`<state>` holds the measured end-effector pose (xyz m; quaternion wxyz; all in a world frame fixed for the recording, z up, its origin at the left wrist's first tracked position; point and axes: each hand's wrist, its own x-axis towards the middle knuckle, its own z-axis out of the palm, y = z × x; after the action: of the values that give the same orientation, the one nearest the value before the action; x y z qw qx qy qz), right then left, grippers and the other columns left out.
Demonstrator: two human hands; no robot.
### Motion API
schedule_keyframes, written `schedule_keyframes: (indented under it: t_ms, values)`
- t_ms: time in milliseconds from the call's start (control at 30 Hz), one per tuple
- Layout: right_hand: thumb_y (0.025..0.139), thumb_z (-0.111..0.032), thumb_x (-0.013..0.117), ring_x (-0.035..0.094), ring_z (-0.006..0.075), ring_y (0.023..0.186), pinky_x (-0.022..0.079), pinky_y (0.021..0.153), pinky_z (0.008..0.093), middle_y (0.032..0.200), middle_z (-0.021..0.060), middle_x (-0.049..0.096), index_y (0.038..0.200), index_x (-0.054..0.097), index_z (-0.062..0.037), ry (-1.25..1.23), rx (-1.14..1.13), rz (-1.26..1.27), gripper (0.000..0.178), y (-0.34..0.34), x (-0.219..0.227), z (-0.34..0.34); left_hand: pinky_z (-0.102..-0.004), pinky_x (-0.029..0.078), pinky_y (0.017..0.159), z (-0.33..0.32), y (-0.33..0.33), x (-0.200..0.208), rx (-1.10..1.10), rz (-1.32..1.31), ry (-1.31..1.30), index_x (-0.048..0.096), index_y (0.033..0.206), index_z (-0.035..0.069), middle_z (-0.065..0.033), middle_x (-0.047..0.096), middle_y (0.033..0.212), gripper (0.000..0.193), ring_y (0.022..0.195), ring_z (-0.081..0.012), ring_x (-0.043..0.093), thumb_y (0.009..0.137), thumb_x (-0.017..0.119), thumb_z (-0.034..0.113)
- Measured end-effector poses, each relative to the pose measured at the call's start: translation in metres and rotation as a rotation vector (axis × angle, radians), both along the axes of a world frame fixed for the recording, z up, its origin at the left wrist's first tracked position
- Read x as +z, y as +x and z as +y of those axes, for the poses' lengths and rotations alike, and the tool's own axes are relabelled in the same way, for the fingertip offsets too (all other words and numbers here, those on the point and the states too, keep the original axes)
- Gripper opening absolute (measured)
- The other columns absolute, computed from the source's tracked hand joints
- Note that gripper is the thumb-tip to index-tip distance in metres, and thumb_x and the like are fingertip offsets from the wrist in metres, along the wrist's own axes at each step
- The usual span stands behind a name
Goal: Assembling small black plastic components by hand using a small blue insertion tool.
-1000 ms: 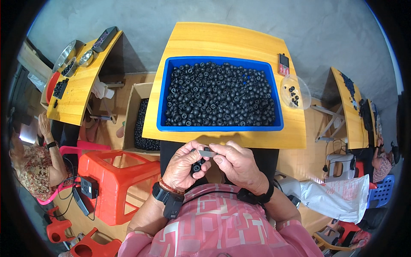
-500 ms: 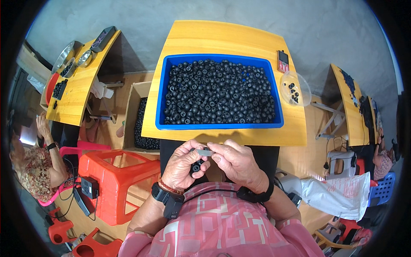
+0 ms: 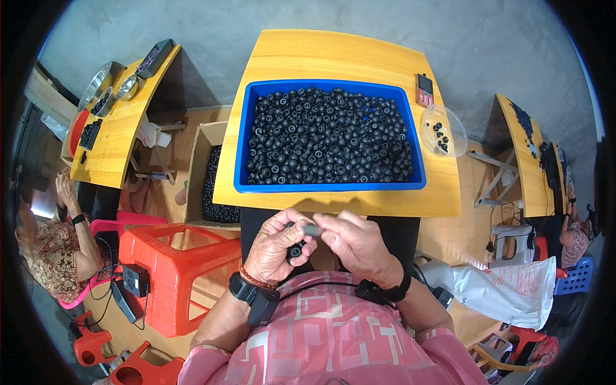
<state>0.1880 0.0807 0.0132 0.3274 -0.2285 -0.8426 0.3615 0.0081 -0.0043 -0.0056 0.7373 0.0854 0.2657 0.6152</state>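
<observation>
My left hand [image 3: 271, 249] is closed round a few black ball-shaped parts with round holes [image 3: 296, 251], held over my lap just below the table edge. My right hand [image 3: 360, 245] pinches a small flat grey blade [image 3: 310, 229], whose tip lies against my left thumb and forefinger. Exactly what the blade touches is hidden by my fingers. Just beyond my hands, a blue tray [image 3: 330, 188] full of the same kind of black parts [image 3: 327, 138] stands on the yellow wooden table [image 3: 340, 54].
Right of the tray are a clear plastic bowl [image 3: 457, 142] with several black parts and a mobile phone [image 3: 424, 88]. A cardboard box [image 3: 197, 163] of black parts and a red stool [image 3: 154, 247] stand to the left. Another person [image 3: 54, 256] sits at the far left.
The blade has turned slightly and less of its length shows between my fingers. Both hands stay in nearly the same place, still holding the same things.
</observation>
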Motion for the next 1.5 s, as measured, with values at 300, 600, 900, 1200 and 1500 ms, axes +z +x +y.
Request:
schedule_keyframes:
  t_ms: [300,600,900,1200,1500]
  values:
    - [0.091,-0.006,0.063,0.069,0.0213,0.085,0.053,0.076,0.0308,0.1,0.0137,0.07,0.116,0.063,0.0021,-0.384,-0.114,0.12,0.026,0.008,-0.013,0.001,-0.0202,0.033,0.043,0.002,0.002,0.001,-0.017,-0.023,-0.016,0.058,0.096,0.006,-0.0085,0.055,0.083,0.012,0.063,-0.0152,0.052,0.098,0.059,0.018]
    - [0.079,0.001,0.074,0.069,0.0146,0.076,0.053,0.064,0.0251,0.086,0.0078,0.07,0.1,0.065,-0.0018,-0.272,-0.008,0.208,0.024,-0.013,0.005,-0.003,-0.02,0.034,0.043,0.004,0.003,-0.001,-0.03,-0.094,-0.027,0.059,0.098,0.007,-0.0064,0.057,0.083,0.013,0.064,-0.0153,0.054,0.098,0.058,0.02]
    - [0.071,-0.001,0.076,0.062,0.0263,0.062,0.047,0.053,0.0352,0.072,0.0077,0.059,0.094,0.061,-0.005,0.101,-0.046,0.121,0.027,-0.016,0.001,-0.007,-0.0201,0.037,0.041,0.004,0.008,-0.005,0.043,0.056,-0.046,0.057,0.098,0.009,-0.0046,0.062,0.085,0.009,0.058,-0.0106,0.056,0.099,0.056,0.018]
    - [0.087,0.003,0.067,0.066,0.008,0.083,0.054,0.071,0.0237,0.093,0.0082,0.071,0.106,0.064,0.0013,-0.622,-0.045,0.175,0.019,-0.008,0.008,0.001,-0.0202,0.035,0.043,0.007,0.008,-0.003,-0.048,-0.193,-0.097,0.057,0.097,0.006,-0.0046,0.055,0.08,0.013,0.062,-0.0148,0.054,0.099,0.057,0.019]
    - [0.087,0.001,0.07,0.068,0.0098,0.081,0.055,0.07,0.0241,0.089,0.0074,0.071,0.097,0.063,0.0016,-0.56,0.027,0.184,0.012,-0.01,0.007,0.0,-0.0201,0.034,0.043,0.007,0.008,0.004,-0.083,-0.128,-0.081,0.059,0.104,0.004,-0.0052,0.055,0.081,0.019,0.061,-0.0146,0.053,0.1,0.056,0.022]
